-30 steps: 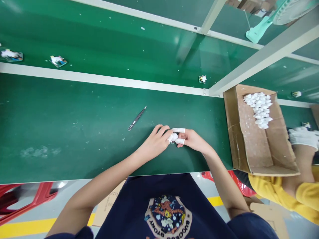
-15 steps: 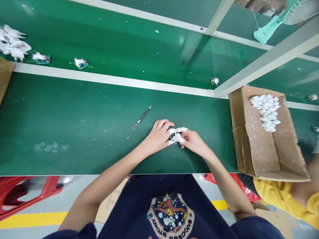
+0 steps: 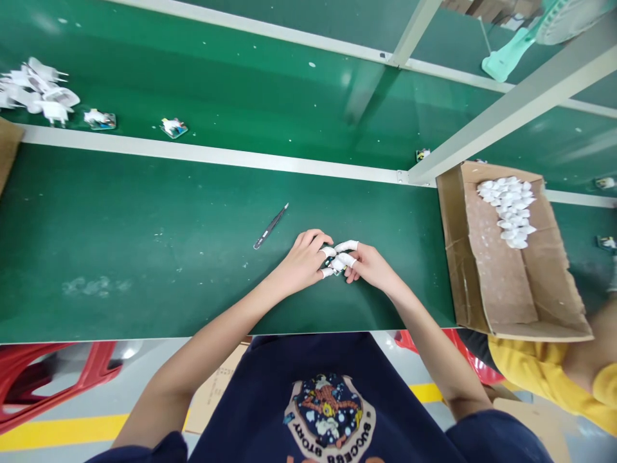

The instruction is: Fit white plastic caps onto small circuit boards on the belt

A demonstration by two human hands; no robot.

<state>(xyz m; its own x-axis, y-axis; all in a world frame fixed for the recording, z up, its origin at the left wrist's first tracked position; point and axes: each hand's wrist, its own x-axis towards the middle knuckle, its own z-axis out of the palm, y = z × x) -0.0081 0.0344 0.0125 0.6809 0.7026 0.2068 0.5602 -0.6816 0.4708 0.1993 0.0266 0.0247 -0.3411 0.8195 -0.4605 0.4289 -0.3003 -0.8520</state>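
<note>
A small circuit board (image 3: 330,262) with white parts on it is held between my two hands, just above the green bench. My left hand (image 3: 304,260) pinches it from the left, with white finger cots on thumb and forefinger. From the right, my right hand (image 3: 369,265) closes on it, also wearing white cots on thumb and forefinger. The fingers cover much of the board, so its details are hidden. Black tweezers (image 3: 270,226) lie on the bench to the left of my hands, touched by neither.
Beyond a pale rail (image 3: 212,159) is a green belt carrying circuit boards (image 3: 174,127) and a pile of white plug housings (image 3: 45,93). At right stands a cardboard box (image 3: 501,276) holding white pieces (image 3: 511,209). A co-worker's yellow sleeve (image 3: 540,370) is beside it. A mint fan (image 3: 511,54) hangs above.
The boards and plug housings beyond the rail have moved to the right. Both hands keep their pinch on the circuit board, with slight finger shifts. The view has shifted a little.
</note>
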